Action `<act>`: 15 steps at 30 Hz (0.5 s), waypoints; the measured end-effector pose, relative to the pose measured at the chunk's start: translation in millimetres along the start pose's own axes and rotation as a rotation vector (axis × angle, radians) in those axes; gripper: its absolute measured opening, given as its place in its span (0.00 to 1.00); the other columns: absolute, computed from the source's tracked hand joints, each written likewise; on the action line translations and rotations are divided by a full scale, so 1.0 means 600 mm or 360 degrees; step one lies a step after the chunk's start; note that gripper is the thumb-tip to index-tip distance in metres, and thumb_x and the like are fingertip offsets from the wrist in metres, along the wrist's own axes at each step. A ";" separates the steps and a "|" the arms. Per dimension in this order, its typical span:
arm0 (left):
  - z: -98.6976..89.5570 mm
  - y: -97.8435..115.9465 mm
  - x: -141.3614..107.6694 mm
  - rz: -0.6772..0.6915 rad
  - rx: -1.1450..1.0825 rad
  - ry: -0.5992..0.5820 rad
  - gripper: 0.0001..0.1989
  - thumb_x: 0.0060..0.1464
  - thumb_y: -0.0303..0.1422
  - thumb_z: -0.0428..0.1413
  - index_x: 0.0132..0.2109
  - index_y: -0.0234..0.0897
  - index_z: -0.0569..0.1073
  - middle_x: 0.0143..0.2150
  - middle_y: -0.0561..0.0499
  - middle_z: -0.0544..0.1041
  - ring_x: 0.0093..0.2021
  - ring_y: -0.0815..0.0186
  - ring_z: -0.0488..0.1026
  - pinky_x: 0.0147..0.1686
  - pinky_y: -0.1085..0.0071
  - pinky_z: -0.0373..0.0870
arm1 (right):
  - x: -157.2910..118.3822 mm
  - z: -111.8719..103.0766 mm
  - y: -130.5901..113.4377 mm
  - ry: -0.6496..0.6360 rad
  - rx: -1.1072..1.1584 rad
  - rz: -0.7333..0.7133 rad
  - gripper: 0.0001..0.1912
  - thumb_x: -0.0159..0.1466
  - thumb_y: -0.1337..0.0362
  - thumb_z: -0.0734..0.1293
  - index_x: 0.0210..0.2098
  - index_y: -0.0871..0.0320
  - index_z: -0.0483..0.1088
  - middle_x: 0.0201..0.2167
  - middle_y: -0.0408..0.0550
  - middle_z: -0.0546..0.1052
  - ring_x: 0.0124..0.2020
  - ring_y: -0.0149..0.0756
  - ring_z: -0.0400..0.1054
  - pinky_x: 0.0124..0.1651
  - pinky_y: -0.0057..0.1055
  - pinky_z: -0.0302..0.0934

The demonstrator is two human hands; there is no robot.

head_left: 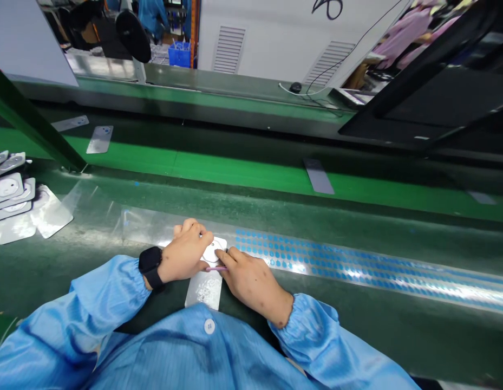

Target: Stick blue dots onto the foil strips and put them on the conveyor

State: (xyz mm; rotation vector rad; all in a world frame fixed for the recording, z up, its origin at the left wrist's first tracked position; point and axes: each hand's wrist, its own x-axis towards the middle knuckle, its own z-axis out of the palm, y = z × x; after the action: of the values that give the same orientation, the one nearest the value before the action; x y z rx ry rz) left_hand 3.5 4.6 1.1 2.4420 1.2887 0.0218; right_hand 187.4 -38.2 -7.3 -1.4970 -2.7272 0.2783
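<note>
A flat white panel point(214, 250) with a ring outline and a small hole lies in front of me on the bench. Its lower part point(203, 290) looks silvery and crinkled, like film. My left hand point(186, 250) grips the panel's left side with bent fingers. My right hand point(249, 276) presses its index finger on the panel near the ring. Beneath that finger, a thin pink stick-like tool point(216, 268) pokes out of the right hand, its tip near my left thumb; its exact kind is unclear. Beside both hands runs a clear strip with rows of blue round stickers point(316, 260).
At left sits a pile of similar panels point(11, 197). Beyond the bench, a green conveyor belt point(235, 170) carries several panels, one of them a pale panel point(318, 176). A green post point(36, 119) stands at left, and a dark screen-like frame point(442, 81) leans in at right.
</note>
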 end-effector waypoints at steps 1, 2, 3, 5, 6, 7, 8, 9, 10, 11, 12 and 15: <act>0.000 0.000 0.003 -0.0012 0.0018 -0.0012 0.22 0.43 0.37 0.67 0.43 0.36 0.66 0.48 0.42 0.68 0.52 0.50 0.59 0.45 0.55 0.59 | 0.001 0.000 0.001 -0.0001 0.0008 0.0007 0.14 0.65 0.66 0.61 0.50 0.57 0.68 0.36 0.51 0.74 0.33 0.39 0.71 0.31 0.31 0.62; -0.001 0.000 0.006 -0.0028 0.0029 -0.0023 0.24 0.42 0.39 0.67 0.42 0.36 0.66 0.47 0.42 0.68 0.51 0.49 0.60 0.45 0.55 0.59 | 0.001 0.001 0.004 0.0002 0.0029 0.0013 0.13 0.65 0.66 0.61 0.49 0.57 0.69 0.36 0.50 0.74 0.32 0.39 0.71 0.31 0.31 0.62; -0.001 0.001 0.009 -0.0048 0.0033 -0.0029 0.26 0.41 0.40 0.68 0.42 0.35 0.66 0.47 0.42 0.68 0.51 0.49 0.60 0.46 0.55 0.59 | 0.001 0.003 0.007 0.0012 0.0068 0.0017 0.12 0.65 0.66 0.61 0.48 0.56 0.69 0.36 0.50 0.74 0.32 0.38 0.71 0.31 0.30 0.62; 0.000 0.006 0.013 -0.0080 0.0017 -0.0026 0.29 0.38 0.41 0.69 0.43 0.34 0.66 0.47 0.41 0.68 0.51 0.48 0.61 0.46 0.54 0.60 | 0.001 0.011 0.018 0.0096 0.0216 0.0035 0.11 0.63 0.65 0.63 0.45 0.55 0.69 0.37 0.50 0.74 0.33 0.38 0.72 0.34 0.31 0.64; 0.002 0.009 0.014 -0.0085 -0.0008 -0.0019 0.29 0.38 0.41 0.69 0.44 0.34 0.66 0.47 0.41 0.68 0.51 0.48 0.62 0.47 0.54 0.61 | 0.002 0.016 0.025 0.0176 0.0322 0.0067 0.11 0.61 0.64 0.64 0.44 0.55 0.69 0.39 0.51 0.74 0.35 0.40 0.72 0.36 0.32 0.65; 0.005 0.012 0.016 -0.0079 -0.0044 -0.0006 0.30 0.38 0.40 0.70 0.45 0.34 0.66 0.48 0.41 0.68 0.51 0.49 0.63 0.47 0.55 0.61 | 0.004 0.022 0.033 0.0277 0.0455 0.0128 0.14 0.59 0.63 0.65 0.44 0.56 0.68 0.41 0.52 0.74 0.38 0.42 0.72 0.38 0.34 0.65; 0.008 0.014 0.017 -0.0065 -0.0095 0.0012 0.30 0.38 0.39 0.70 0.46 0.34 0.65 0.48 0.41 0.67 0.51 0.51 0.64 0.47 0.56 0.62 | 0.008 0.027 0.041 0.0383 0.0602 0.0224 0.18 0.56 0.61 0.67 0.46 0.57 0.67 0.43 0.54 0.74 0.41 0.45 0.71 0.41 0.37 0.66; 0.011 0.015 0.019 -0.0033 -0.0162 0.0039 0.30 0.39 0.38 0.69 0.47 0.35 0.65 0.48 0.42 0.67 0.50 0.53 0.65 0.46 0.58 0.64 | 0.016 0.031 0.048 0.0432 0.0764 0.0332 0.22 0.54 0.58 0.68 0.47 0.57 0.66 0.42 0.55 0.74 0.42 0.46 0.71 0.41 0.38 0.66; 0.014 0.015 0.021 -0.0019 -0.0223 0.0083 0.30 0.40 0.37 0.69 0.48 0.35 0.65 0.49 0.42 0.66 0.49 0.54 0.65 0.45 0.60 0.65 | 0.025 0.032 0.054 0.0410 0.0948 0.0425 0.24 0.53 0.56 0.68 0.48 0.56 0.66 0.40 0.53 0.75 0.39 0.46 0.72 0.38 0.39 0.67; 0.016 0.014 0.023 -0.0022 -0.0270 0.0150 0.30 0.41 0.36 0.68 0.49 0.36 0.64 0.50 0.42 0.65 0.49 0.55 0.65 0.44 0.60 0.65 | 0.037 0.029 0.059 0.0333 0.1140 0.0497 0.24 0.52 0.55 0.68 0.47 0.56 0.66 0.35 0.51 0.76 0.33 0.44 0.72 0.33 0.37 0.66; 0.015 0.013 0.023 -0.0037 -0.0306 0.0250 0.29 0.42 0.36 0.68 0.50 0.37 0.64 0.51 0.42 0.64 0.49 0.55 0.65 0.44 0.60 0.65 | 0.052 0.022 0.063 0.0228 0.1326 0.0560 0.23 0.53 0.53 0.68 0.46 0.55 0.67 0.29 0.47 0.75 0.27 0.41 0.70 0.27 0.35 0.64; -0.008 0.004 0.009 -0.0132 -0.0326 0.0735 0.22 0.49 0.35 0.62 0.50 0.38 0.66 0.53 0.40 0.62 0.54 0.52 0.61 0.48 0.54 0.63 | 0.111 -0.025 0.077 0.0070 0.1784 0.0665 0.21 0.51 0.52 0.69 0.41 0.55 0.69 0.17 0.39 0.66 0.14 0.31 0.56 0.15 0.29 0.50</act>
State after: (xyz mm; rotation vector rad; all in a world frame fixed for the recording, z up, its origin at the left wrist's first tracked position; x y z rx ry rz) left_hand 8.0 9.3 5.5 2.2789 1.4839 0.6957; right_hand 191.3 44.0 -4.9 -1.5288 -1.5705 1.4245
